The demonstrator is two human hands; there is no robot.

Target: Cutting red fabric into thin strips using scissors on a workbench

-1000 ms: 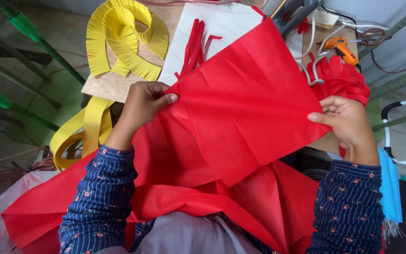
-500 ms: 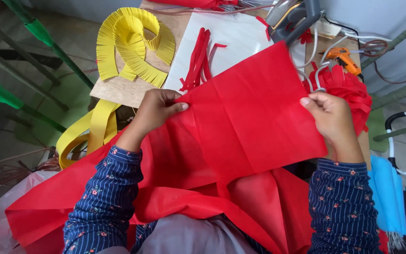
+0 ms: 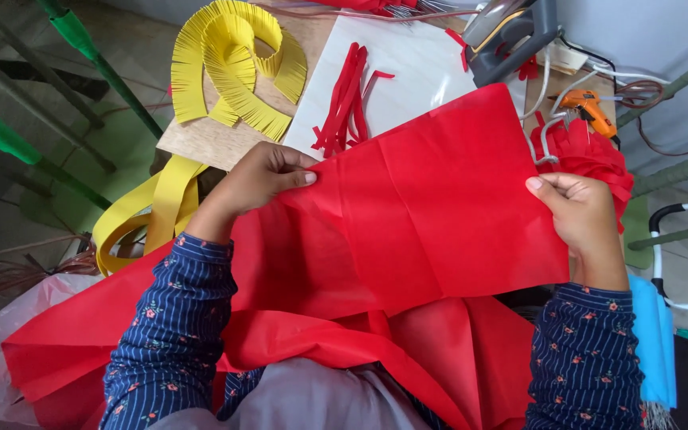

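A large sheet of thin red fabric (image 3: 431, 215) is held up over the lap, creased from folding. My left hand (image 3: 260, 179) pinches its left edge between thumb and fingers. My right hand (image 3: 579, 211) grips its right edge. More of the red fabric (image 3: 81, 342) spills down over the knees toward the lower left. Both sleeves are dark blue with a small flower print.
A wooden board (image 3: 216, 139) ahead carries fringed yellow strips (image 3: 232, 64), a white sheet (image 3: 408, 76) with cut red strips (image 3: 344, 103), a grey iron (image 3: 511, 32) and an orange glue gun (image 3: 587, 107). A red fringed bundle (image 3: 595, 155) lies at right; green poles (image 3: 81, 48) at left.
Both hands have drawn the red sheet flatter and squarer in front of me. The right hand has shifted down along the right edge, and the left hand moved slightly right.
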